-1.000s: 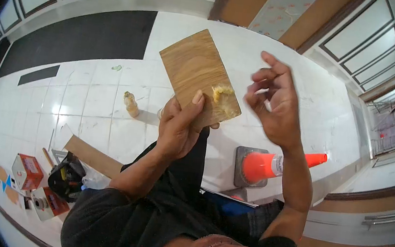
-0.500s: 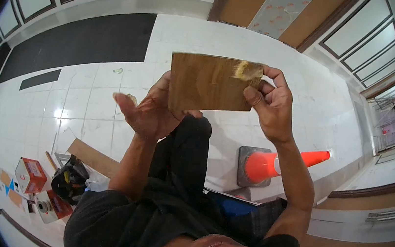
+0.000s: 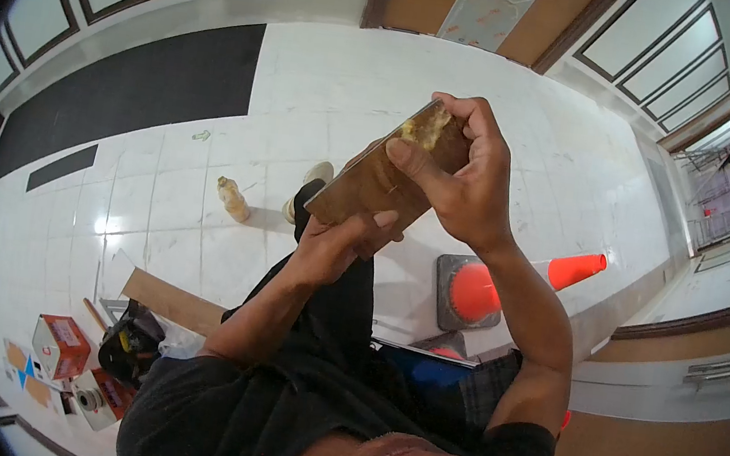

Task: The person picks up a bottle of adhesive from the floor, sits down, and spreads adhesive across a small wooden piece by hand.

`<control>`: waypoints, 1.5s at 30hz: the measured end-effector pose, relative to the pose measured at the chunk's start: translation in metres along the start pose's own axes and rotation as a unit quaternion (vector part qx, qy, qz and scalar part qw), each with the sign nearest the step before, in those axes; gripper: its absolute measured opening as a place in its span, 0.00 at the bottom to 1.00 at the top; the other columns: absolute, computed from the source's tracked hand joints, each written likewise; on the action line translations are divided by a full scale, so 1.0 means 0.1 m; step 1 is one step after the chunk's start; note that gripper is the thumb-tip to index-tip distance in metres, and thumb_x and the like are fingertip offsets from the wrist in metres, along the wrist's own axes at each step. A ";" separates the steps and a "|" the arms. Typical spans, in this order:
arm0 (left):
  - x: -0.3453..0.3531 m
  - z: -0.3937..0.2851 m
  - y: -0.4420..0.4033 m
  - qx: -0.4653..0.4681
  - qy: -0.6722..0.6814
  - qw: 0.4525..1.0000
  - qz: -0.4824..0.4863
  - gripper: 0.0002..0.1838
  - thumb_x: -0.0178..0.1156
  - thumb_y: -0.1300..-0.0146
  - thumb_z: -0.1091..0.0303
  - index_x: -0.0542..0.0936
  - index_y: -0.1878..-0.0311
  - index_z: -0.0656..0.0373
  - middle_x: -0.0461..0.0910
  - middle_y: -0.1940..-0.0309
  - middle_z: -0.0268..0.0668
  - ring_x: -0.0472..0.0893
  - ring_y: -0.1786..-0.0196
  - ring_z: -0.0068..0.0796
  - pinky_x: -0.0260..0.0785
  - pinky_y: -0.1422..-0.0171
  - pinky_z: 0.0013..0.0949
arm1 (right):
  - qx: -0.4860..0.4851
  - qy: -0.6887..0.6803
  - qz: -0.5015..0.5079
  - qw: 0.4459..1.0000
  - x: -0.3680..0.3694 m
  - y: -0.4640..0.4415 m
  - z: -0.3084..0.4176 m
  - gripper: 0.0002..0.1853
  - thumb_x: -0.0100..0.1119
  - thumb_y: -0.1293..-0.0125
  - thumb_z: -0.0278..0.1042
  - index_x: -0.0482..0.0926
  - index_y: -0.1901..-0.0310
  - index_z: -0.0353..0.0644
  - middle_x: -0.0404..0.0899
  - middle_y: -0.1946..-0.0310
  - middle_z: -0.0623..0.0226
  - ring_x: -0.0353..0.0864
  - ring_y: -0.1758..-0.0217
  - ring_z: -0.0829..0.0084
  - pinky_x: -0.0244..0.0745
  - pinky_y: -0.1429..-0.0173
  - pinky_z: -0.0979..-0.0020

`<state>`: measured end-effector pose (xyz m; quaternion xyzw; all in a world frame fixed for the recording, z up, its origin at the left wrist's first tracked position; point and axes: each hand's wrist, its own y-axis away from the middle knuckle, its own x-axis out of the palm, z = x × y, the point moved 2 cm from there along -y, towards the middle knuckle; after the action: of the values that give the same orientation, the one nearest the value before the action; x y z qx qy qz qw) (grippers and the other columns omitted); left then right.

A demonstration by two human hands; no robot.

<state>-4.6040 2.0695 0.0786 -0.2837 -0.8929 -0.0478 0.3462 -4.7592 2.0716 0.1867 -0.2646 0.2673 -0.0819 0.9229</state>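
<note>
A flat brown wooden board (image 3: pixel 378 184) is held up in front of me, tilted so its right end is higher. Near that upper end sits a patch of yellowish residue (image 3: pixel 427 128). My right hand (image 3: pixel 471 182) grips the upper right end, its thumb lying across the face. At the lower left end my left hand (image 3: pixel 340 245) pinches the board, thumb on the face and fingers partly hidden beneath it.
A bottle-like container (image 3: pixel 233 199) stands on the white tile floor, left of my shoe (image 3: pixel 319 174). An orange traffic cone (image 3: pixel 476 292) is at the right. Boxes (image 3: pixel 62 346), a black bag (image 3: pixel 133 338) and a wooden plank (image 3: pixel 172 301) lie lower left.
The board has turned from nearly level to a steep slant. My left hand, earlier behind it with the thumb spread, now grips its lower end. The bottle-like container has come into view.
</note>
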 end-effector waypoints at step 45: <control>0.34 -0.03 0.04 0.097 -0.012 0.995 -0.004 0.45 0.55 0.30 0.73 0.41 0.17 0.51 0.68 0.34 0.40 0.77 0.44 0.26 0.76 0.45 0.33 | -0.011 -0.077 -0.013 0.997 0.14 -0.07 -0.13 0.25 0.64 0.30 0.44 0.77 0.45 0.27 0.85 0.56 0.50 0.87 0.50 0.62 0.78 0.44 0.62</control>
<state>-4.6201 2.0876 0.1025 -0.2455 -0.8986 0.0407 0.3614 -4.7547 2.0563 0.1748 -0.2838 0.1932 -0.0700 0.9366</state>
